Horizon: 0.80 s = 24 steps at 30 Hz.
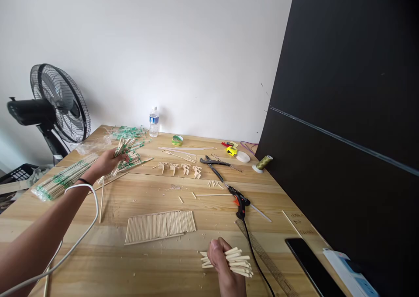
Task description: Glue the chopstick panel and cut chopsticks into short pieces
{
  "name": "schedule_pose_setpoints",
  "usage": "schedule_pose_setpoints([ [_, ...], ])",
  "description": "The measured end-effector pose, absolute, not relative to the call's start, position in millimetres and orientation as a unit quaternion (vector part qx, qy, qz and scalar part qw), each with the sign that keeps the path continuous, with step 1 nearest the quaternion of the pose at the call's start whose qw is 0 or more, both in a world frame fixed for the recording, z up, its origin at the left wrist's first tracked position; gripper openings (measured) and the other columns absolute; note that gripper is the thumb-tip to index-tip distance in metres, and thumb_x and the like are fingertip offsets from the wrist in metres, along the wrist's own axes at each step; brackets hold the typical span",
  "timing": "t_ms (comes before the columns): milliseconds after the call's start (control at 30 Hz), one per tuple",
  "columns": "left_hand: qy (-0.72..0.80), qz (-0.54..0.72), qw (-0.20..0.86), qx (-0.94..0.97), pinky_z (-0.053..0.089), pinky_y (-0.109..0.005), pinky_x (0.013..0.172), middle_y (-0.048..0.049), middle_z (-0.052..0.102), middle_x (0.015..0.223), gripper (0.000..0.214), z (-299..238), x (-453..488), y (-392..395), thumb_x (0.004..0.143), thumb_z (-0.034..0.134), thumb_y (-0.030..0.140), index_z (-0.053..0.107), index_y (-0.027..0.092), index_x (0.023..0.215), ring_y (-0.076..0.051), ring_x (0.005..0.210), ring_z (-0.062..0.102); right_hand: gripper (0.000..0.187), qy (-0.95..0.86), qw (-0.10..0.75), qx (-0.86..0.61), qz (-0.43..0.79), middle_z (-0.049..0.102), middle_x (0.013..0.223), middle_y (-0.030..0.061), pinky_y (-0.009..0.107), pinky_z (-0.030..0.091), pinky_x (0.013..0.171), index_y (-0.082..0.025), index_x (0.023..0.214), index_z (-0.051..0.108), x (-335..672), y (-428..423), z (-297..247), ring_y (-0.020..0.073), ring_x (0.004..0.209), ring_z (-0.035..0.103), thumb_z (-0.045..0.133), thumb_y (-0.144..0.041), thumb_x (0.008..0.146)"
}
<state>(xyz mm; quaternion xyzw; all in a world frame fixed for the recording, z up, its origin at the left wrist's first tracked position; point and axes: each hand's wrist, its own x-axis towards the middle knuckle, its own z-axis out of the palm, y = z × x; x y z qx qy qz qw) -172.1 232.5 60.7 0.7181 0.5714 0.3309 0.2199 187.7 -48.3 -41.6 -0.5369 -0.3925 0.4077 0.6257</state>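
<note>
Out at the left, my left hand (109,160) is closed around some chopsticks (120,155) among green-printed wrappers. Beside that wrist lies a plastic-wrapped pack of chopsticks (70,174). Near the front edge, my right hand (222,257) grips a bundle of short wooden sticks (238,262), their ends showing on both sides of the fist. Between the hands lies a flat panel of sticks (160,227) set side by side. Behind it stand several small stepped stick pieces (174,169) in a row.
A glue gun (240,201) lies right of centre, its black cord running forward across a ruler (268,260). Pliers (216,165), a water bottle (153,122) and a tape roll (177,140) sit farther back. A phone (312,266) and power strip (350,271) lie right. A white cable (94,220) crosses my left forearm.
</note>
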Motion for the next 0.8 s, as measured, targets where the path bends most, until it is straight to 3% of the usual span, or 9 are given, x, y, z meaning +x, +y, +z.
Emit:
schedule_pose_setpoints([
  [200, 0.53, 0.433, 0.227, 0.693, 0.049, -0.035, 0.091, -0.0079, 0.069, 0.092, 0.054, 75.9, -174.0, 223.5, 0.087, 0.057, 0.068, 0.063, 0.014, 0.086, -0.022, 0.091, 0.06, 0.054, -0.383, 0.619, -0.539, 0.424, 0.027, 0.056, -0.0081, 0.03, 0.019, 0.054, -0.025, 0.065, 0.03, 188.2, -49.5, -35.6, 0.0106, 0.054, 0.022, 0.058, -0.058, 0.097],
  [367, 0.494, 0.534, 0.219, 0.65, 0.048, -0.031, 0.094, -0.0001, 0.059, 0.087, 0.042, 102.7, -181.2, 210.4, 0.094, 0.061, 0.055, 0.059, 0.014, 0.093, -0.014, 0.087, 0.055, 0.054, -0.393, 0.633, -0.505, 0.435, 0.024, 0.056, -0.0084, 0.03, 0.016, 0.051, -0.025, 0.063, 0.03, 189.9, -48.2, -33.7, 0.011, 0.052, 0.017, 0.05, -0.058, 0.101],
  [500, 0.453, 0.582, 0.249, 0.628, 0.049, -0.03, 0.092, -0.0013, 0.059, 0.091, 0.037, 114.6, -174.5, 191.3, 0.097, 0.06, 0.051, 0.057, 0.014, 0.094, -0.014, 0.09, 0.057, 0.057, -0.404, 0.635, -0.497, 0.433, 0.023, 0.055, -0.0081, 0.029, 0.017, 0.049, -0.024, 0.06, 0.03, 193.1, -44.4, -34.8, 0.011, 0.051, 0.017, 0.047, -0.06, 0.101],
  [600, 0.428, 0.537, 0.323, 0.651, 0.054, -0.031, 0.082, -0.0036, 0.065, 0.089, 0.038, 106.6, -143.3, 156.6, 0.096, 0.062, 0.051, 0.063, 0.014, 0.092, -0.018, 0.086, 0.063, 0.059, -0.423, 0.626, -0.504, 0.418, 0.026, 0.055, -0.0073, 0.028, 0.023, 0.049, -0.024, 0.058, 0.033, 195.5, -42.4, -31.8, 0.011, 0.051, 0.022, 0.048, -0.062, 0.101],
  [667, 0.417, 0.477, 0.387, 0.67, 0.057, -0.032, 0.071, -0.0053, 0.068, 0.082, 0.04, 93.8, -109.2, 122.3, 0.095, 0.063, 0.053, 0.067, 0.014, 0.087, -0.019, 0.077, 0.065, 0.056, -0.441, 0.615, -0.514, 0.404, 0.03, 0.054, -0.0065, 0.027, 0.027, 0.049, -0.022, 0.06, 0.045, 197.0, -42.7, -24.3, 0.0113, 0.05, 0.028, 0.049, -0.062, 0.1],
  [733, 0.351, 0.395, 0.52, 0.671, 0.056, -0.031, 0.065, -0.0067, 0.07, 0.081, 0.043, 78.6, -70.8, 84.7, 0.098, 0.058, 0.054, 0.07, 0.014, 0.089, -0.02, 0.073, 0.067, 0.049, -0.464, 0.601, -0.52, 0.392, 0.034, 0.055, -0.0061, 0.027, 0.03, 0.049, -0.02, 0.076, 0.065, 198.2, -44.3, -11.1, 0.0119, 0.051, 0.033, 0.053, -0.063, 0.098],
  [800, 0.293, 0.35, 0.563, 0.688, 0.054, -0.03, 0.074, -0.0068, 0.07, 0.084, 0.042, 64.6, -35.9, 50.7, 0.102, 0.053, 0.049, 0.073, 0.015, 0.086, -0.018, 0.077, 0.067, 0.05, -0.496, 0.575, -0.519, 0.391, 0.039, 0.057, -0.0058, 0.027, 0.033, 0.05, -0.019, 0.102, 0.075, 198.4, -46.5, 7.2, 0.0125, 0.051, 0.036, 0.059, -0.066, 0.093],
])
